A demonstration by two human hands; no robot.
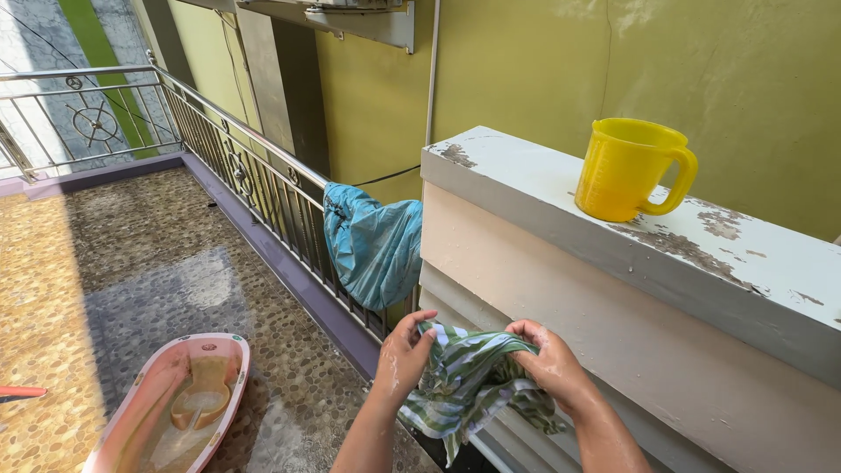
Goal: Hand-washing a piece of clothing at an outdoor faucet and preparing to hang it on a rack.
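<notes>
Both my hands hold a wet green-and-white striped cloth (466, 378) low in the frame, in front of a stepped cream wall. My left hand (401, 359) grips its left side with fingers curled over the top edge. My right hand (550, 361) clutches the right side, bunching the fabric. The rest of the cloth hangs down crumpled between my forearms.
A yellow plastic jug (629, 169) stands on the peeling white ledge (543, 197). A teal cloth (372, 245) hangs over the metal railing (263, 180). A pink baby bathtub (175, 407) lies on the pebbled balcony floor (131, 263). A red object (17, 392) pokes in at the left edge.
</notes>
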